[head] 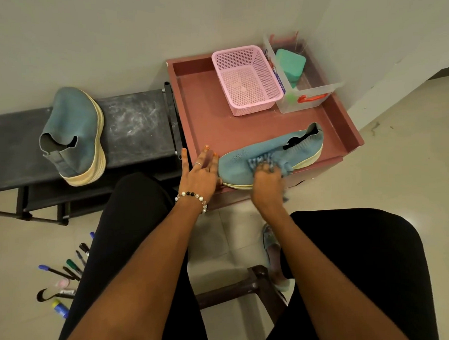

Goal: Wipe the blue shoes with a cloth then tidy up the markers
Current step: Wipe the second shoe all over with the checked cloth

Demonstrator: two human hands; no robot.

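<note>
One blue knit shoe (299,147) lies on its side along the front of the red tray table (203,114). My right hand (265,179) grips a blue checked cloth (261,160) and presses it on the shoe's upper. My left hand (199,174) has its fingers straight, touching the shoe's toe end. The second blue shoe (74,131) rests on the black bench (138,127) at the left, sole to the right. Several markers (69,269) lie scattered on the floor at the lower left, partly hidden by my leg.
A pink mesh basket (245,80) and a clear plastic box (305,95) holding a green sponge stand at the tray's back. White wall behind. A brown stool (248,286) is between my legs. A slippered foot (272,254) rests on the tiled floor.
</note>
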